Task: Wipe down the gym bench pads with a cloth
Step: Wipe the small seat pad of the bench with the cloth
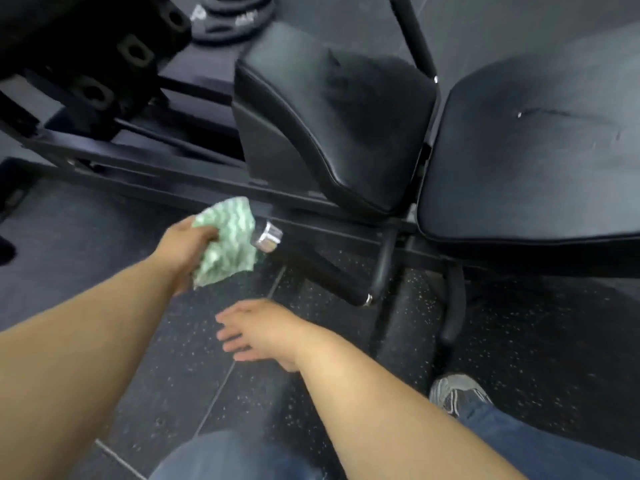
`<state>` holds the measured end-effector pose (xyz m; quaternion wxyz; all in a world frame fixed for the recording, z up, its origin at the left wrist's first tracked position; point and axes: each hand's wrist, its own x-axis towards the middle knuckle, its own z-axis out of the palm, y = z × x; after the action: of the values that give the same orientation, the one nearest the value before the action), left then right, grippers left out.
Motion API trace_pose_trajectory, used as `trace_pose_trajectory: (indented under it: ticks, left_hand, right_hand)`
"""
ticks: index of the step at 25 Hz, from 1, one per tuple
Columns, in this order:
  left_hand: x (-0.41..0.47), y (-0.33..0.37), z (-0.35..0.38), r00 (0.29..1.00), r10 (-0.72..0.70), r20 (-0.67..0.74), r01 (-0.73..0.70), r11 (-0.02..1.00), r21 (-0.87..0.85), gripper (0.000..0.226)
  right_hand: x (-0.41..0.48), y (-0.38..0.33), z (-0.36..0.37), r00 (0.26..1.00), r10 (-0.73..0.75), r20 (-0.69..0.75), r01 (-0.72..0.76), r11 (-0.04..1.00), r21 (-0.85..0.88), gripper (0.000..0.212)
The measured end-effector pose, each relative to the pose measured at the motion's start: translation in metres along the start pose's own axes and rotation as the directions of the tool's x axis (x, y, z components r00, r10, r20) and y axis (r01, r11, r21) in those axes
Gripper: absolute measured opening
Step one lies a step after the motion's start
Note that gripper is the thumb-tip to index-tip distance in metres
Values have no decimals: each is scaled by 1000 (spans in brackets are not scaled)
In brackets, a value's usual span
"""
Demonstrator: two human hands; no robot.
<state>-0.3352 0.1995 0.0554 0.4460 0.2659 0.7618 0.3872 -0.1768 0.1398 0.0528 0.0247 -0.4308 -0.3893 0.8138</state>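
Observation:
A green and white patterned cloth [227, 242] hangs from my left hand [183, 249], which grips it low over the floor, in front of the machine. Just right of the cloth is a black handle with a chrome end cap [267, 238]. Above it sits a thick black seat pad [332, 112], with a wide black back pad [540, 143] to its right. My right hand [263, 329] hovers over the floor with its fingers spread and nothing in it.
The black steel frame [145, 168] of the machine runs left of the seat pad, with weight plates [228, 19] behind. The floor is dark speckled rubber tile [519, 323]. My knee in jeans [235, 459] and a grey shoe [457, 393] are at the bottom.

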Motion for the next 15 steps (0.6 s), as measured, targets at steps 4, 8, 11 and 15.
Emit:
trace_pose_trajectory:
  ticks: [4, 8, 11, 15]
  left_hand:
    - [-31, 101, -25, 991, 132, 2, -129, 973, -191, 28]
    - [-54, 168, -4, 956, 256, 143, -217, 945, -243, 23]
    - [-53, 193, 30, 882, 235, 409, -130, 954, -269, 43]
    - [-8, 204, 70, 877, 453, 158, -477, 858, 191, 42]
  right_hand:
    - [-45, -86, 28, 981, -188, -36, 192, 960, 206, 27]
    - [-83, -142, 15, 795, -430, -429, 522, 844, 121, 17]
    - [-83, -192, -36, 588, -438, -680, 685, 717, 130, 55]
    - [-59, -223, -118, 463, -505, -729, 593, 788, -169, 40]
